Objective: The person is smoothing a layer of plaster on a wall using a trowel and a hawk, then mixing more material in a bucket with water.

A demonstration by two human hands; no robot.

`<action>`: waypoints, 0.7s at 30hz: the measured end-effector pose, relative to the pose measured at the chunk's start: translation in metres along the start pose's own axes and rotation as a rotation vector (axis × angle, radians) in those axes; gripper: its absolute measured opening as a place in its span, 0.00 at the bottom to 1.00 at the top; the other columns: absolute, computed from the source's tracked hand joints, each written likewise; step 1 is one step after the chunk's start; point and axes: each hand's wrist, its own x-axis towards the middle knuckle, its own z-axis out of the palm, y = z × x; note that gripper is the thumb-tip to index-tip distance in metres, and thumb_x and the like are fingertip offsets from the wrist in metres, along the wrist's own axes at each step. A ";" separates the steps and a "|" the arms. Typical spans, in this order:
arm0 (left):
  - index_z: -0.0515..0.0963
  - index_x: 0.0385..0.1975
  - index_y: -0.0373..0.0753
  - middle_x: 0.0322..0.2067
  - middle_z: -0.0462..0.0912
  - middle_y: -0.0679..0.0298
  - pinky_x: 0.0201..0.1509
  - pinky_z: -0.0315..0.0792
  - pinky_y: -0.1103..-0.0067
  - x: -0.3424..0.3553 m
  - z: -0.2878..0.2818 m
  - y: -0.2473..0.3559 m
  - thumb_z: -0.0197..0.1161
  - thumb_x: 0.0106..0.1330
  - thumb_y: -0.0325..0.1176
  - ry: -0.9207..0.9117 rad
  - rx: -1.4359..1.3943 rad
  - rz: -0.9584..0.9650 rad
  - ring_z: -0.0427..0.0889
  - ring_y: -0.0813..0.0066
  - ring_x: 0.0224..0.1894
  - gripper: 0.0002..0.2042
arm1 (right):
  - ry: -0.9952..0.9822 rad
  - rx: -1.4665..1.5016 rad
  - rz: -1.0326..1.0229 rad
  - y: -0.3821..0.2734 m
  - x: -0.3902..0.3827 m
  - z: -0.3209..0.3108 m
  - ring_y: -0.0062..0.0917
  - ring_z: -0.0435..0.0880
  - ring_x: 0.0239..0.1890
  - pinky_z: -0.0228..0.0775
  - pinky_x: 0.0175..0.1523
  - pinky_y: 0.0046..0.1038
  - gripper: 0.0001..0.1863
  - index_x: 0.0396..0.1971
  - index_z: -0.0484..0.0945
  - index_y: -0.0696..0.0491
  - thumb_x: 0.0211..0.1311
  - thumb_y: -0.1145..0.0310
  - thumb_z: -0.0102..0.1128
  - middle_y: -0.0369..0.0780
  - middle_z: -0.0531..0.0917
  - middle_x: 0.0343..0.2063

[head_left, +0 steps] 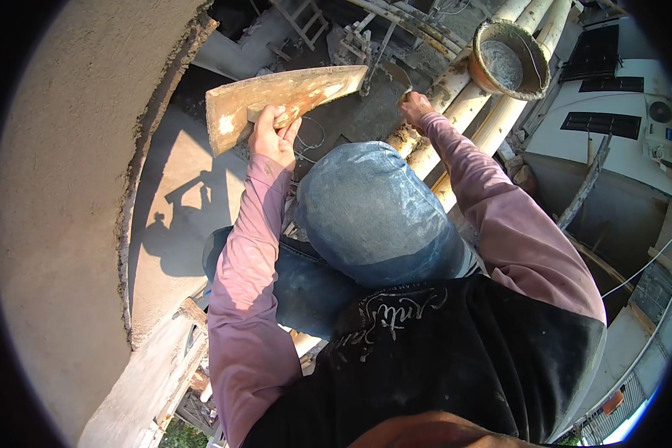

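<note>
My left hand (275,139) grips a small handle on the back of a long, worn tan board (321,86), which is held up tilted near the upper middle. My right hand (415,108) is closed on a tool, apparently a trowel (396,78), partly hidden behind my fingers, beside the bamboo poles. A round, grimy bucket (509,63) with grey wet material inside rests on the poles above and right of that hand. My jeans-clad knee (369,201) is bent between my arms.
A plastered wall (60,224) with a rough edge fills the left. Several thick bamboo poles (485,134) run diagonally at the right above a drop to lower ground with a ladder (302,22) and rubble. An air-conditioning unit (658,127) and a leaning branch (582,190) are at the far right.
</note>
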 end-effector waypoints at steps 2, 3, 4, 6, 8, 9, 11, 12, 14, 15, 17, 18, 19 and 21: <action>0.74 0.37 0.35 0.37 0.77 0.60 0.49 0.77 0.72 -0.004 -0.021 0.021 0.66 0.53 0.31 0.088 -0.005 0.071 0.80 0.68 0.42 0.13 | 0.147 0.534 0.120 -0.062 0.004 -0.054 0.39 0.81 0.32 0.71 0.37 0.37 0.15 0.38 0.74 0.61 0.59 0.64 0.50 0.48 0.80 0.27; 0.73 0.37 0.35 0.38 0.77 0.60 0.52 0.76 0.71 -0.005 -0.018 0.026 0.65 0.54 0.31 0.090 -0.015 0.060 0.81 0.66 0.43 0.13 | 0.266 1.056 0.326 -0.080 -0.008 -0.083 0.48 0.80 0.35 0.70 0.41 0.40 0.17 0.40 0.73 0.62 0.59 0.63 0.51 0.52 0.79 0.29; 0.72 0.38 0.34 0.39 0.77 0.59 0.54 0.76 0.69 -0.009 -0.014 0.025 0.65 0.55 0.31 0.087 -0.020 0.037 0.81 0.64 0.44 0.14 | 0.225 1.132 0.167 -0.092 -0.019 -0.108 0.49 0.79 0.34 0.67 0.40 0.41 0.18 0.41 0.71 0.62 0.58 0.62 0.50 0.52 0.78 0.30; 0.73 0.38 0.34 0.38 0.77 0.60 0.53 0.76 0.70 -0.011 0.010 0.024 0.66 0.54 0.32 0.091 0.072 0.029 0.81 0.65 0.43 0.15 | 0.454 0.868 -0.120 -0.100 -0.029 -0.130 0.48 0.78 0.34 0.69 0.40 0.40 0.18 0.39 0.71 0.61 0.59 0.60 0.50 0.52 0.78 0.31; 0.74 0.39 0.34 0.37 0.78 0.61 0.49 0.78 0.73 -0.006 0.007 0.029 0.69 0.53 0.36 0.092 0.230 0.024 0.82 0.66 0.41 0.18 | 0.516 0.621 -0.249 -0.106 -0.025 -0.158 0.47 0.79 0.34 0.71 0.40 0.41 0.19 0.39 0.72 0.59 0.59 0.57 0.53 0.51 0.77 0.31; 0.74 0.39 0.34 0.37 0.78 0.61 0.49 0.78 0.73 0.000 0.003 0.033 0.69 0.53 0.36 0.095 0.224 0.027 0.82 0.66 0.41 0.18 | 0.512 0.526 -0.307 -0.098 -0.017 -0.178 0.45 0.79 0.33 0.72 0.37 0.40 0.18 0.37 0.72 0.58 0.60 0.56 0.55 0.48 0.77 0.29; 0.75 0.39 0.33 0.37 0.78 0.60 0.46 0.79 0.75 0.000 0.000 0.043 0.69 0.53 0.37 0.055 0.414 0.001 0.82 0.67 0.39 0.18 | 0.601 0.337 -0.474 -0.075 0.002 -0.214 0.42 0.79 0.30 0.72 0.34 0.38 0.15 0.32 0.70 0.57 0.61 0.58 0.56 0.44 0.75 0.28; 0.75 0.41 0.32 0.38 0.79 0.59 0.44 0.80 0.77 -0.008 0.006 0.049 0.68 0.53 0.38 0.002 0.471 -0.002 0.82 0.68 0.39 0.19 | 0.612 0.239 -0.526 -0.062 0.008 -0.234 0.42 0.79 0.31 0.73 0.34 0.38 0.15 0.36 0.72 0.57 0.61 0.59 0.56 0.44 0.76 0.31; 0.75 0.41 0.32 0.38 0.79 0.58 0.44 0.80 0.77 -0.009 0.004 0.056 0.68 0.54 0.38 -0.032 0.522 -0.004 0.82 0.69 0.39 0.20 | 0.604 0.132 -0.618 -0.053 0.020 -0.266 0.42 0.80 0.31 0.73 0.33 0.37 0.16 0.41 0.72 0.58 0.61 0.61 0.56 0.45 0.77 0.32; 0.75 0.42 0.32 0.38 0.79 0.58 0.43 0.80 0.78 -0.010 0.000 0.060 0.67 0.54 0.39 -0.077 0.594 -0.012 0.82 0.69 0.40 0.20 | 0.563 0.079 -0.656 -0.055 0.024 -0.279 0.42 0.79 0.30 0.72 0.32 0.37 0.16 0.42 0.72 0.59 0.61 0.63 0.58 0.46 0.76 0.30; 0.74 0.44 0.30 0.39 0.79 0.57 0.45 0.80 0.77 -0.013 0.002 0.068 0.66 0.55 0.39 -0.112 0.593 -0.002 0.82 0.70 0.40 0.21 | 0.510 0.008 -0.676 -0.048 0.022 -0.284 0.42 0.79 0.30 0.72 0.32 0.37 0.15 0.41 0.72 0.59 0.61 0.62 0.57 0.46 0.76 0.30; 0.74 0.44 0.30 0.40 0.78 0.57 0.45 0.80 0.76 -0.014 0.002 0.071 0.65 0.56 0.40 -0.129 0.570 -0.007 0.82 0.69 0.40 0.22 | 0.464 -0.054 -0.687 -0.043 0.020 -0.285 0.42 0.79 0.30 0.73 0.32 0.38 0.15 0.39 0.72 0.58 0.61 0.62 0.57 0.45 0.76 0.30; 0.74 0.45 0.29 0.40 0.78 0.56 0.46 0.80 0.76 -0.018 0.000 0.076 0.65 0.56 0.41 -0.137 0.548 -0.008 0.82 0.69 0.40 0.23 | 0.459 -0.055 -0.707 -0.041 0.018 -0.280 0.42 0.79 0.30 0.73 0.32 0.38 0.15 0.39 0.72 0.58 0.61 0.62 0.57 0.45 0.76 0.30; 0.73 0.46 0.28 0.42 0.78 0.55 0.47 0.80 0.75 -0.020 -0.006 0.087 0.64 0.56 0.42 -0.197 0.543 0.007 0.82 0.67 0.42 0.24 | 0.369 -0.082 -0.673 -0.035 0.008 -0.256 0.40 0.81 0.33 0.75 0.35 0.38 0.13 0.39 0.73 0.55 0.62 0.61 0.53 0.43 0.78 0.32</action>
